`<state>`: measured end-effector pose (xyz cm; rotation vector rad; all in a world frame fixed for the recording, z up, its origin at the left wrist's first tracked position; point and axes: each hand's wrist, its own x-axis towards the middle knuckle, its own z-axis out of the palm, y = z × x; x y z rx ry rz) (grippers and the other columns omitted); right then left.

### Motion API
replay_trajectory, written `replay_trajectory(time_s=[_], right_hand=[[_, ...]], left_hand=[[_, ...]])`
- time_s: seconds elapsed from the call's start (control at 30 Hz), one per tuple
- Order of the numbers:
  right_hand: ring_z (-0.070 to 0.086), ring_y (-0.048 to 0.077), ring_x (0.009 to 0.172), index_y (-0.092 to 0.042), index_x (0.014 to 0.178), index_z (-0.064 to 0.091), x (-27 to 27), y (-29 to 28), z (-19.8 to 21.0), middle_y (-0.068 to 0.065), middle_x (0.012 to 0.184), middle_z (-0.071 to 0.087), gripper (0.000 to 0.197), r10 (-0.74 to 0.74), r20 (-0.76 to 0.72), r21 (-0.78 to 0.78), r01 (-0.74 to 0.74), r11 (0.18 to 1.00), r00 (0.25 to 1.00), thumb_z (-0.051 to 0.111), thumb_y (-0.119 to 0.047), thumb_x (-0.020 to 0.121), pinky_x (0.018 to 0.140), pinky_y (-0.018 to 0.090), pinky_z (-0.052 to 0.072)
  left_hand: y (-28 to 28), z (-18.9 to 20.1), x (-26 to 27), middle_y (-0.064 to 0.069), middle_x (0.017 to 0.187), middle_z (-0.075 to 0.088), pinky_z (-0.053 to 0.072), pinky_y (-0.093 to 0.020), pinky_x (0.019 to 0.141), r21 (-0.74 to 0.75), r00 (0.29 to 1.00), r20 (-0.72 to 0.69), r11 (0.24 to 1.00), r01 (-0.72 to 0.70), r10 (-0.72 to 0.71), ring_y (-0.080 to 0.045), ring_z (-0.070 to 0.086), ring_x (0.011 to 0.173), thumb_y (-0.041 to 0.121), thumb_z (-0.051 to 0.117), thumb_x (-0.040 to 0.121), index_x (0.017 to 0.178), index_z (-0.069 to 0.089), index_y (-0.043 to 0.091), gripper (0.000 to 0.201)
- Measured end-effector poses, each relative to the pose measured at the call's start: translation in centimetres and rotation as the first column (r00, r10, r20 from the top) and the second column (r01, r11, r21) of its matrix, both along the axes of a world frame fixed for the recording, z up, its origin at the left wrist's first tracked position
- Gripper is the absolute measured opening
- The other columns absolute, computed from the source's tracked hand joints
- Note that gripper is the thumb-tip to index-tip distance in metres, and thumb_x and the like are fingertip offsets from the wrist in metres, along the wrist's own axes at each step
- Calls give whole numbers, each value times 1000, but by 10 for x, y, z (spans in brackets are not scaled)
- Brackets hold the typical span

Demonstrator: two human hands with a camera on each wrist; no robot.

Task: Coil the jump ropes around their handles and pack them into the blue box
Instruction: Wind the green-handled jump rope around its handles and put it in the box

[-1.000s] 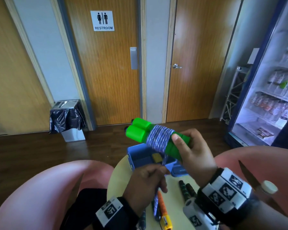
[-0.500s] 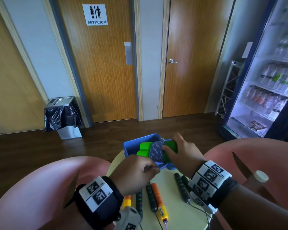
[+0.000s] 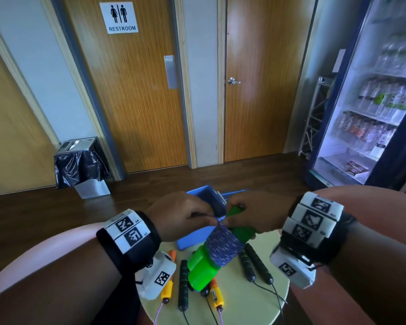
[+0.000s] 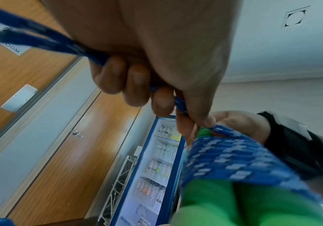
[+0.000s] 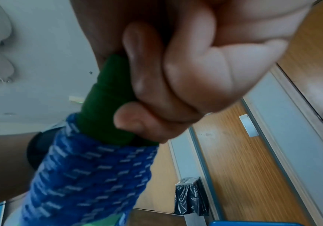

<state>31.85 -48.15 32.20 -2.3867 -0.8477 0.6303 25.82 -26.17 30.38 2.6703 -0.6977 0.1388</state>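
Here the left hand pinches the blue rope; right hand, gripping, hides the green handles' tips.

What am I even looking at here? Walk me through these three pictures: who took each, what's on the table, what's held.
No machine: a person wears three cameras. The big view comes from the head; the other two look along each wrist. The white blocks with black patterns are the wrist cameras and their bands. The right hand grips the green handles, which have blue rope coiled round them. The left hand pinches the rope's loose end. On the round table lie black-handled ropes and an orange-handled rope, still uncoiled. The blue box stands at the table's far edge.
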Motion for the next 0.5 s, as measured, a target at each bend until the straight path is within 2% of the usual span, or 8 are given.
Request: replay_trajectory(time_s=[0.1,0.17,0.27,0.33,0.4,0.5], right_hand=[[61,24,57,-26,85,62,11,-28,3,18,74,71,23,34,-105,73,-27,997,994,66,-48,89,54,31,45],[60,25,58,-27,84,62,19,-46,4,21,75,70,21,44,-156,129,-24,991,987,65,-47,91,52,29,44],[55,14,47,-19,89,61,29,-75,7,10,65,62,18,55,-231,247,4,969,972,63,-36,95,44,24,38],[52,10,43,-17,89,61,37,-95,7,3,62,59,17,71,-280,306,19,952,957,64,-33,93,43,23,35],[50,9,40,-15,90,60,44,-116,8,-1,58,57,24,99,-347,352,31,936,933,67,-38,89,40,20,34],[51,9,40,-13,90,58,52,-145,9,-2,56,57,24,142,-426,409,50,911,893,65,-36,85,37,17,34]], left_hand=[[-22,0,12,16,70,60,46,-30,64,-120,996,-85,993,-9,-2,-1,59,70,52,54,92,83,61,42,16],[-39,-1,22,20,74,64,44,-20,66,-192,988,-157,981,-37,6,-1,61,73,41,60,94,76,64,45,19],[-68,0,39,27,74,65,42,-11,68,-266,971,-238,962,-65,0,3,60,72,24,63,96,79,64,46,27],[-85,-3,49,19,73,67,44,-12,68,-299,961,-276,950,-89,3,2,60,70,22,61,97,79,65,45,29],[-105,-7,55,12,70,66,44,-14,68,-349,952,-307,931,-109,-4,0,59,68,22,59,98,77,65,43,31],[-137,-16,61,15,66,63,42,-15,65,-457,923,-381,878,-147,-44,1,55,64,34,57,96,71,64,31,26]])
